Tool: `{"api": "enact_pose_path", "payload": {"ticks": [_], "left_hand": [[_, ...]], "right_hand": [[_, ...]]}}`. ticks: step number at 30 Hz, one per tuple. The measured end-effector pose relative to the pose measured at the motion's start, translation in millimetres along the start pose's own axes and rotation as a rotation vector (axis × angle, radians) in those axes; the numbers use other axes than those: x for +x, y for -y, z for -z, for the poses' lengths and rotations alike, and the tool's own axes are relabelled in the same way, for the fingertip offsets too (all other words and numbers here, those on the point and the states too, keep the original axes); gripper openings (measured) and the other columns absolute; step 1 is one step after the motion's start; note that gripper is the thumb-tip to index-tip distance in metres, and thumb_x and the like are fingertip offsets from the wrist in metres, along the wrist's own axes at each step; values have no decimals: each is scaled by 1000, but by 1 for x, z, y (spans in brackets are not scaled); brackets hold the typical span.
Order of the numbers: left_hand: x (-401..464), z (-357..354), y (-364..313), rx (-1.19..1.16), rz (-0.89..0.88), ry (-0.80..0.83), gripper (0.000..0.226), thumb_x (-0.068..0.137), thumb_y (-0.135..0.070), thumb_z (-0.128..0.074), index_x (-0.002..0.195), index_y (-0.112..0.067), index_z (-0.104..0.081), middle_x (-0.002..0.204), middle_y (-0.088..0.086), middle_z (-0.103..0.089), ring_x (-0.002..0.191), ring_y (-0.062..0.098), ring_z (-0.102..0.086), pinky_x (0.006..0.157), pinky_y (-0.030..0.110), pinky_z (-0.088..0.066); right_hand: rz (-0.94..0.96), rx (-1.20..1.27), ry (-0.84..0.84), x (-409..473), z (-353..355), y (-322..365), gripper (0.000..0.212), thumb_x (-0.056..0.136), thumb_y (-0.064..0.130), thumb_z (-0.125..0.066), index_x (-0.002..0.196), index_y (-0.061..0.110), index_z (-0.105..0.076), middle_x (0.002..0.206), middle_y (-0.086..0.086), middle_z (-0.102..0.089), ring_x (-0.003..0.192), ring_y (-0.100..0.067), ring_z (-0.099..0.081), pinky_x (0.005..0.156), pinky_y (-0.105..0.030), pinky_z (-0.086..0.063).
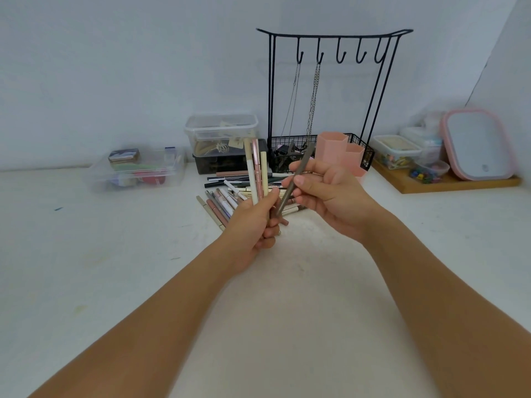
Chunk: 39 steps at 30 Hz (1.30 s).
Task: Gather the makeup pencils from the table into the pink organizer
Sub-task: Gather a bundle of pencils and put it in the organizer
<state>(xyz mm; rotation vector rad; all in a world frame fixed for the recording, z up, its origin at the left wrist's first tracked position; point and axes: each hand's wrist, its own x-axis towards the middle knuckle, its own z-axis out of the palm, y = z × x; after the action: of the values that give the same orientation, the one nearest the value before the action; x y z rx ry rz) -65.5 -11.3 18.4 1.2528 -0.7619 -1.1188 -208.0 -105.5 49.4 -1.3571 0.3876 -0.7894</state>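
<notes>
My left hand (255, 225) grips a small bundle of upright makeup pencils (256, 170), cream and pink ones fanned above the fist. My right hand (324, 193) pinches a grey-brown pencil (296, 175) that slants down, its lower end beside my left fingers. Behind both hands a pile of several loose pencils (224, 193) lies on the white table. The pink organizer (342, 152), made of hexagonal cups, stands behind my right hand, partly hidden by it.
A black wire jewellery stand (327, 81) with hanging chains rises behind the organizer. Stacked clear boxes (221, 130) stand at the back centre, a clear box (138, 172) at left. At right, a wooden tray (448, 182) holds small containers and a pink mirror (477, 145).
</notes>
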Motion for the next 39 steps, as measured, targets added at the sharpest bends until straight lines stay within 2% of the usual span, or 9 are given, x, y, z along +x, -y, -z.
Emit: {"api": "enact_pose_path", "payload": {"ticks": [5,9,15,20,26,30,32,35,39], "left_hand": [[2,0,1,-15,3,-12,46,100,-51,-56,103,-7,-68,75,12,-63,38,7,-36,32,17,-27],[-1,1,2,11,-9,48,50,97,-59,-52,87,-13,-66,67,6,-63,39,7,-38,32,16,-27],[-2,1,3,72,-27,57,51,96,-63,-50,85,-15,-64,59,3,-61,37,9,-42,30,16,-27],[-2,1,4,60,-21,69,51,96,-65,-50,84,-16,-60,54,-1,-55,37,9,-41,30,16,-25],[-1,1,1,14,-7,56,50,91,-63,-59,65,-23,-46,51,-3,-35,38,9,-36,31,16,-23],[2,6,-4,-3,1,-19,52,94,-52,-63,57,-23,-41,51,-2,-32,37,9,-30,32,18,-22],[3,10,-4,-22,12,-42,51,98,-46,-61,59,-21,-40,54,-2,-36,39,9,-31,33,18,-22],[4,10,-4,-43,-3,-65,45,101,-38,-59,64,-18,-42,55,0,-42,41,9,-38,32,18,-23],[4,10,-4,-39,-11,-63,35,103,-35,-56,75,-16,-52,55,-1,-44,41,10,-40,31,17,-25]], "right_hand": [[25,-134,-53,1,-7,-10,22,92,1,-66,114,-2,-68,84,-14,-72,68,-14,-63,61,-21,-52],[44,-200,-66,2,-10,-17,22,89,6,-72,110,-1,-71,79,-8,-74,65,-11,-63,60,-21,-50],[41,-185,-43,3,-9,-21,21,87,10,-75,107,5,-74,82,-9,-73,64,-12,-61,61,-22,-48],[38,-219,-24,3,-8,-21,22,89,9,-73,111,9,-74,79,-2,-73,68,-11,-62,60,-20,-46],[30,-443,42,3,-4,-21,23,99,14,-62,119,17,-73,90,0,-72,79,-10,-59,63,-20,-47],[169,-837,-284,10,18,-21,22,95,15,-67,114,26,-72,97,13,-67,74,-3,-57,61,-7,-43],[145,-1030,-351,12,33,-23,25,93,13,-70,114,26,-71,100,13,-64,78,1,-54,63,-5,-39],[96,-1158,-309,14,43,-32,23,90,8,-71,109,22,-72,93,16,-57,79,4,-50,77,-14,-41],[44,-1284,-232,14,44,-42,21,93,13,-68,110,25,-71,99,11,-58,81,-4,-49,78,-23,-37]]}}
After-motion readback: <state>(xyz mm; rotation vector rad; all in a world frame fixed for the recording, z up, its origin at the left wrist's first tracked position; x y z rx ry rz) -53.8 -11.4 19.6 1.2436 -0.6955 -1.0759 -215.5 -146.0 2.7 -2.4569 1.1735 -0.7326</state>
